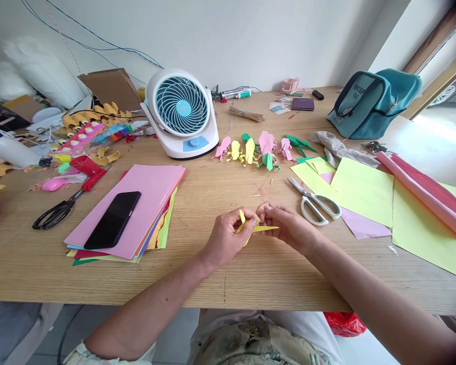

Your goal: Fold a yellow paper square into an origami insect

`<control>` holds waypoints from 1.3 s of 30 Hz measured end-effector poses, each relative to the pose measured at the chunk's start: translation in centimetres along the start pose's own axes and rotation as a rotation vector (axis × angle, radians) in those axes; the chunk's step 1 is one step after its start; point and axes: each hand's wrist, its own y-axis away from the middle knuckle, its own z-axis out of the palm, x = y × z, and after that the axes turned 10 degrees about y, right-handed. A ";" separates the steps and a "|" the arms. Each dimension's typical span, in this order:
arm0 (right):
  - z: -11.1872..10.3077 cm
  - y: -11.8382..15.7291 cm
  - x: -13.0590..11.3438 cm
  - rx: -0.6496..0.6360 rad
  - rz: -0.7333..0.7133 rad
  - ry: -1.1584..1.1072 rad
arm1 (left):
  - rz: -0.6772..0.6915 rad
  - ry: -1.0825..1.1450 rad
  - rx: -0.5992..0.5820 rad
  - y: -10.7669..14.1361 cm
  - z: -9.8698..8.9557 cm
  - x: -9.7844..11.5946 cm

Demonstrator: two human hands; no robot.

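A small piece of folded yellow paper (265,228) with narrow pointed strips is held above the table. My left hand (230,234) pinches it between thumb and fingers, one strip poking up and another pointing right. At its right side my right hand (287,223) is closed, its curled fingertips on the paper; part of that grip is hidden. Behind the hands stands a row of folded paper figures, among them a pink figure (267,143), a yellow figure (250,151) and a green figure (268,161). Silver scissors (314,202) lie just beyond my right hand, blades slightly apart.
To the left, a black phone (113,220) rests on a stack of coloured paper (157,178), near black-handled scissors (57,213). A white fan (182,111) stands behind. At right lie yellow sheets (365,187), a pink roll (421,195) and a teal bag (372,104).
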 end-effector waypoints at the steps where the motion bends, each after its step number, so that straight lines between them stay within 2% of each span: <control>1: 0.1 0.0 0.0 -0.013 0.014 0.008 | 0.000 0.004 -0.003 0.0 0.0 0.0; 8: 0.7 0.1 -0.1 -0.048 -0.008 0.059 | 0.001 -0.033 -0.028 0.1 -0.2 0.4; 23: 0.3 -0.1 0.0 -0.083 -0.005 0.096 | 0.060 -0.133 -0.004 0.2 -0.3 0.3; 34: 0.3 -0.2 -0.2 -0.032 -0.166 0.257 | 0.057 -0.123 -0.020 0.1 -0.4 0.3; 39: 0.1 -0.3 0.0 -0.032 -0.192 0.282 | 0.025 -0.093 -0.033 0.0 -0.4 0.4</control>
